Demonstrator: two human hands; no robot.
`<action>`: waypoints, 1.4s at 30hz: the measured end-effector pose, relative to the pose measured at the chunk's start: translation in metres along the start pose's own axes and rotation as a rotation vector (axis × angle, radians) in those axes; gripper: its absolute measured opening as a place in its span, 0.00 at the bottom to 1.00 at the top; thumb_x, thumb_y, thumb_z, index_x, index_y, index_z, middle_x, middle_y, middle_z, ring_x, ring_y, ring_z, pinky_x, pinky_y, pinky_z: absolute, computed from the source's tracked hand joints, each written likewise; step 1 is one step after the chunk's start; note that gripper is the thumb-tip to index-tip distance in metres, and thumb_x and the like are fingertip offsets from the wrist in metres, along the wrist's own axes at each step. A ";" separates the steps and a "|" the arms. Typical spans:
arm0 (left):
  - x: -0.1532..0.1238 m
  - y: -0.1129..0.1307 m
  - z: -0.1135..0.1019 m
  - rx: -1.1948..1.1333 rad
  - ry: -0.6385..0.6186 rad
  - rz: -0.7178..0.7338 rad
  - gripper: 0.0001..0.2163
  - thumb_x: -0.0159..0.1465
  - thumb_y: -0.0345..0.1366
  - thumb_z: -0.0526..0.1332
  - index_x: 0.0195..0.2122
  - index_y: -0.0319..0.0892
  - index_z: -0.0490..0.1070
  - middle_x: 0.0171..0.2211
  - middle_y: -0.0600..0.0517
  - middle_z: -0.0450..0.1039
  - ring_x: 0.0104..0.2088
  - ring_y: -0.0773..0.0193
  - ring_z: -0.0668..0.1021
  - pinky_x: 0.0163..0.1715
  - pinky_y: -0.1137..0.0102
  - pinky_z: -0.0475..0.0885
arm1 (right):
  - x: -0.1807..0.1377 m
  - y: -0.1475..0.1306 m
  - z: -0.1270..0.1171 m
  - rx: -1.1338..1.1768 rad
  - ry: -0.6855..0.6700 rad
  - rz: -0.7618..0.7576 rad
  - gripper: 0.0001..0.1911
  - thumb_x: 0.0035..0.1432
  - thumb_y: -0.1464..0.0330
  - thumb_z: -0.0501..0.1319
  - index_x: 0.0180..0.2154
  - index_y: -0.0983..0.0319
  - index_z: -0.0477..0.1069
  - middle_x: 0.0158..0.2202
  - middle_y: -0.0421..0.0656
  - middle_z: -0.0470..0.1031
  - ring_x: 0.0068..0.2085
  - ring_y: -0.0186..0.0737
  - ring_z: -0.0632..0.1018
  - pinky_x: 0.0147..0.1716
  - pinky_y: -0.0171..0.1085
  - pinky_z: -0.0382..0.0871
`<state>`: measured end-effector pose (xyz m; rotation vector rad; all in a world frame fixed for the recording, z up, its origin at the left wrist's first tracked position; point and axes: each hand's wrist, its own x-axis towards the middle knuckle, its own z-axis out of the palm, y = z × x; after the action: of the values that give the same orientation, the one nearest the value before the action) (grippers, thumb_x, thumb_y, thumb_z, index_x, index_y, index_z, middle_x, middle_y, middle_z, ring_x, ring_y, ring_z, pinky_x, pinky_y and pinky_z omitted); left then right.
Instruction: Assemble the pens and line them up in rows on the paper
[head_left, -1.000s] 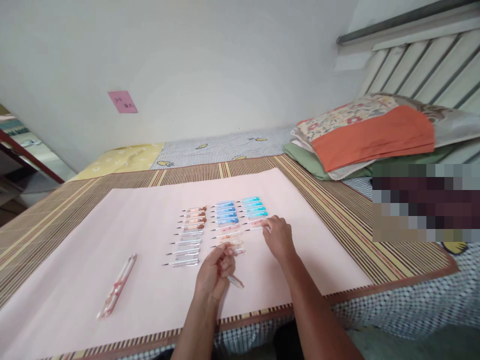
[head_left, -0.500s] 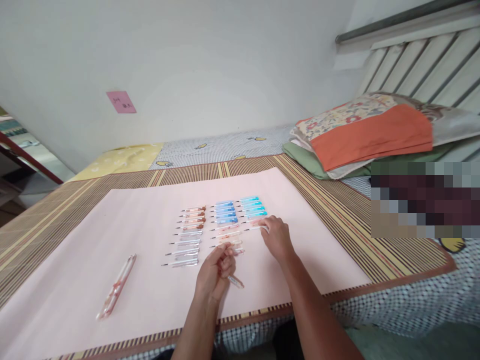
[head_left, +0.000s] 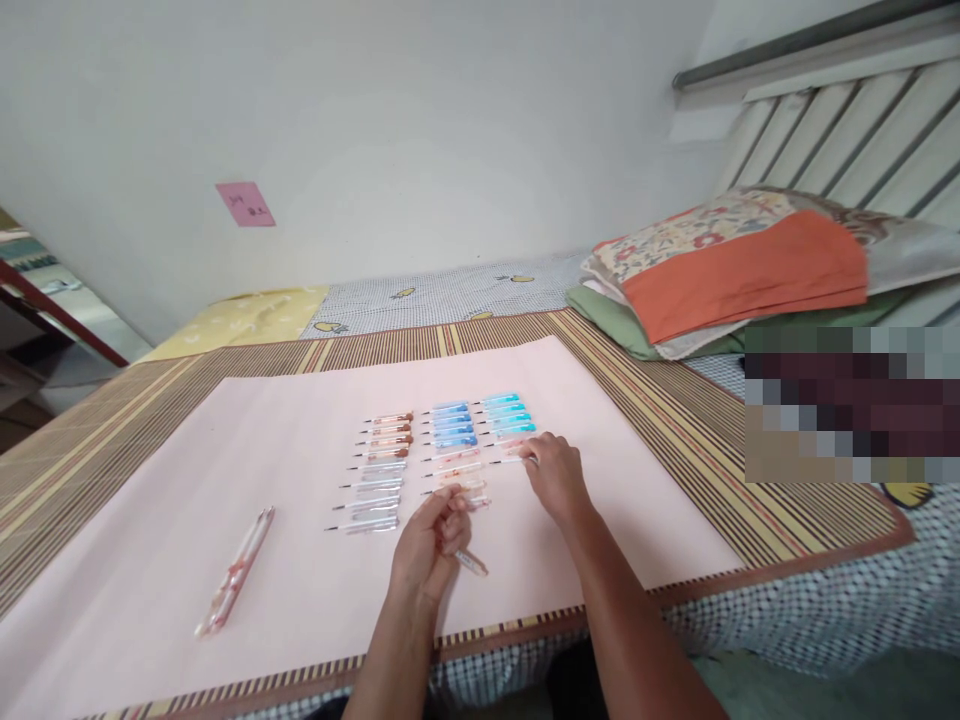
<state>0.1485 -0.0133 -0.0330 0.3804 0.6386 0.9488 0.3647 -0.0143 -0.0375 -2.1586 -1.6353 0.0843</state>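
Touching the right grip (head_left: 555, 478): pen (head_left: 504, 460)

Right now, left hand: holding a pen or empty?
Holding. The left hand is closed around a pen; one end sticks out to the right.

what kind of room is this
Probably a bedroom in a home: the pens lie on a pink sheet spread over a woven mat and a checked bedsheet, folded pillows are stacked at the right, and a slatted headboard stands behind them.
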 end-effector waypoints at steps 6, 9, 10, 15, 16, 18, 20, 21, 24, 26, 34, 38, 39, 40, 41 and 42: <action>-0.002 0.003 0.002 0.021 0.003 0.009 0.11 0.54 0.33 0.72 0.34 0.32 0.75 0.25 0.52 0.71 0.17 0.79 0.58 0.12 0.82 0.49 | 0.001 0.005 -0.001 -0.019 0.003 0.016 0.09 0.62 0.76 0.61 0.33 0.59 0.75 0.39 0.45 0.76 0.41 0.43 0.72 0.36 0.38 0.52; -0.002 0.002 0.003 0.019 0.003 0.015 0.11 0.54 0.33 0.72 0.34 0.32 0.75 0.25 0.52 0.71 0.17 0.79 0.58 0.13 0.82 0.49 | 0.002 0.008 0.002 0.013 0.050 0.013 0.08 0.61 0.77 0.62 0.33 0.59 0.74 0.38 0.44 0.76 0.40 0.42 0.72 0.36 0.38 0.53; -0.002 0.002 0.003 0.017 0.003 0.016 0.11 0.54 0.33 0.73 0.34 0.32 0.75 0.25 0.52 0.71 0.17 0.79 0.58 0.13 0.82 0.50 | 0.002 0.008 0.003 0.031 0.071 0.008 0.08 0.60 0.78 0.62 0.33 0.60 0.74 0.38 0.43 0.76 0.40 0.42 0.73 0.37 0.38 0.54; -0.001 -0.001 0.002 0.007 0.011 0.007 0.12 0.53 0.32 0.73 0.34 0.31 0.76 0.25 0.52 0.71 0.17 0.79 0.59 0.13 0.82 0.50 | 0.003 0.015 0.003 0.072 0.152 0.036 0.07 0.60 0.78 0.60 0.33 0.60 0.73 0.38 0.44 0.77 0.40 0.43 0.73 0.38 0.38 0.57; -0.001 -0.001 0.002 0.007 0.012 0.003 0.12 0.53 0.32 0.73 0.34 0.31 0.76 0.25 0.52 0.71 0.17 0.79 0.59 0.13 0.82 0.50 | 0.002 0.017 0.003 0.067 0.157 0.062 0.08 0.59 0.78 0.59 0.35 0.61 0.73 0.38 0.44 0.77 0.40 0.43 0.73 0.39 0.39 0.58; -0.001 -0.001 0.002 0.004 0.012 -0.002 0.11 0.53 0.32 0.73 0.34 0.31 0.76 0.25 0.52 0.71 0.17 0.79 0.59 0.13 0.82 0.49 | 0.002 0.021 0.001 0.056 0.153 0.128 0.11 0.59 0.80 0.58 0.38 0.61 0.75 0.40 0.46 0.77 0.42 0.44 0.74 0.39 0.39 0.58; -0.001 -0.001 0.003 0.004 0.012 -0.001 0.11 0.53 0.32 0.73 0.34 0.31 0.76 0.25 0.52 0.71 0.17 0.79 0.59 0.13 0.82 0.49 | 0.001 0.024 0.001 0.054 0.134 0.181 0.13 0.57 0.81 0.57 0.39 0.62 0.75 0.41 0.47 0.78 0.42 0.45 0.75 0.39 0.40 0.59; -0.001 -0.001 0.003 0.006 0.011 0.000 0.11 0.54 0.32 0.72 0.33 0.31 0.76 0.25 0.52 0.71 0.17 0.79 0.58 0.12 0.82 0.49 | 0.000 0.026 0.001 0.056 0.124 0.194 0.13 0.57 0.80 0.57 0.40 0.62 0.76 0.41 0.48 0.78 0.42 0.45 0.75 0.39 0.40 0.59; -0.001 -0.002 0.004 0.007 0.007 0.002 0.09 0.55 0.31 0.72 0.33 0.31 0.76 0.26 0.52 0.71 0.17 0.79 0.58 0.13 0.82 0.50 | -0.001 0.027 0.003 0.066 0.111 0.202 0.09 0.58 0.77 0.60 0.40 0.62 0.75 0.41 0.47 0.77 0.42 0.45 0.76 0.40 0.40 0.61; -0.001 -0.002 0.004 0.000 0.001 0.000 0.09 0.55 0.31 0.72 0.33 0.31 0.76 0.25 0.52 0.71 0.17 0.79 0.58 0.13 0.82 0.50 | 0.000 0.025 0.004 0.073 0.108 0.197 0.08 0.59 0.75 0.62 0.41 0.62 0.75 0.42 0.46 0.77 0.43 0.45 0.76 0.40 0.39 0.62; 0.000 -0.002 0.003 0.005 0.012 -0.008 0.11 0.53 0.31 0.73 0.33 0.31 0.75 0.25 0.52 0.71 0.17 0.79 0.58 0.13 0.82 0.50 | 0.002 0.020 0.006 0.080 0.108 0.172 0.06 0.60 0.74 0.64 0.40 0.61 0.74 0.42 0.45 0.78 0.42 0.43 0.77 0.41 0.38 0.63; -0.001 -0.003 0.004 0.015 0.004 -0.013 0.11 0.53 0.32 0.73 0.34 0.32 0.75 0.25 0.52 0.71 0.18 0.79 0.59 0.13 0.82 0.49 | 0.003 0.020 0.008 0.078 0.117 0.176 0.05 0.60 0.73 0.63 0.40 0.61 0.74 0.41 0.45 0.78 0.42 0.43 0.77 0.40 0.38 0.62; -0.002 -0.003 0.005 0.019 0.001 -0.013 0.11 0.53 0.32 0.73 0.34 0.32 0.75 0.25 0.52 0.71 0.18 0.79 0.59 0.13 0.82 0.49 | 0.003 0.020 0.008 0.078 0.119 0.177 0.05 0.60 0.73 0.63 0.40 0.61 0.73 0.41 0.45 0.78 0.42 0.43 0.77 0.40 0.38 0.61; -0.002 -0.003 0.005 0.023 0.001 -0.011 0.11 0.53 0.32 0.73 0.34 0.32 0.75 0.25 0.53 0.70 0.18 0.79 0.59 0.13 0.82 0.49 | 0.003 0.020 0.008 0.077 0.122 0.179 0.05 0.60 0.73 0.63 0.39 0.61 0.73 0.41 0.45 0.78 0.42 0.43 0.77 0.40 0.38 0.61; -0.003 -0.002 0.006 0.026 0.001 -0.009 0.12 0.53 0.33 0.73 0.34 0.32 0.75 0.25 0.53 0.70 0.18 0.79 0.59 0.13 0.82 0.49 | 0.003 0.020 0.008 0.075 0.123 0.181 0.05 0.60 0.73 0.63 0.39 0.61 0.73 0.41 0.46 0.78 0.42 0.43 0.77 0.40 0.39 0.60; -0.004 -0.002 0.006 0.029 0.003 -0.005 0.12 0.53 0.33 0.73 0.34 0.32 0.75 0.25 0.53 0.70 0.18 0.79 0.59 0.13 0.82 0.49 | 0.003 0.020 0.008 0.074 0.127 0.183 0.05 0.60 0.73 0.63 0.40 0.61 0.73 0.42 0.46 0.78 0.42 0.44 0.76 0.40 0.39 0.60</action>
<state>0.1527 -0.0176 -0.0282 0.4031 0.6560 0.9358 0.3810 -0.0133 -0.0512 -2.2052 -1.3424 0.0600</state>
